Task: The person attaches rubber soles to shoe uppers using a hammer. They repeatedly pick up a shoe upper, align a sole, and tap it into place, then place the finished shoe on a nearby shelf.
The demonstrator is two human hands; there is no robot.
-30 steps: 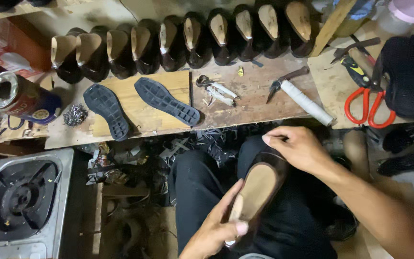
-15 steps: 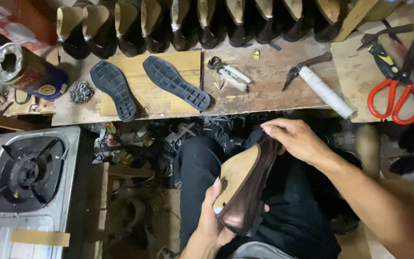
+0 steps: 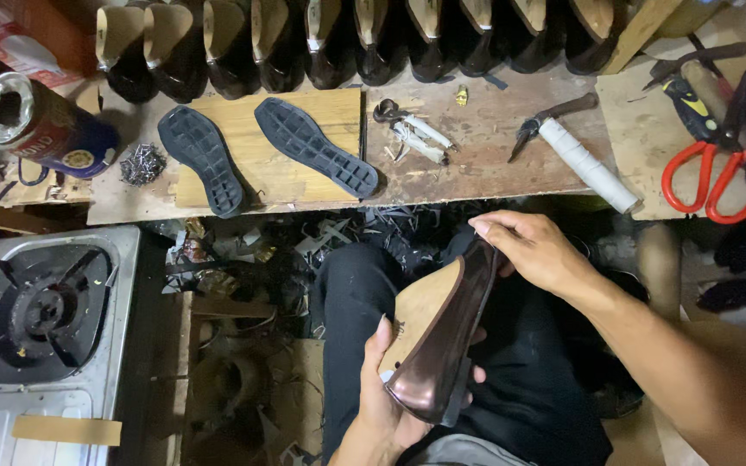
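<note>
The person sat with a dark brown shoe [image 3: 438, 341] over their lap, in front of the wooden workbench [image 3: 477, 155]. The shoe was turned on its side, so its tan bottom showed.

The left hand [image 3: 386, 406] held the shoe at its near end. The palm cupped it from below, the thumb lay along the tan bottom, and the fingers curled round the shiny dark side. This hand was closed round the shoe.

The right hand [image 3: 533, 255] was at the far end of the shoe. Its fingers were bent and close together, and they pressed on the top edge there. The thumb was hidden, so I could not tell if it pinched the edge.

On the bench lay two black rubber soles [image 3: 265, 151] side by side on a light board. A row of dark shoes [image 3: 347, 39] stood along the back. A white-handled tool [image 3: 576, 151] and red scissors [image 3: 705, 177] lay to the right. A tin can [image 3: 41, 125] lay to the left, near a small pile of nails [image 3: 142, 164]. A gas stove [image 3: 36, 315] sat low on the left.
</note>
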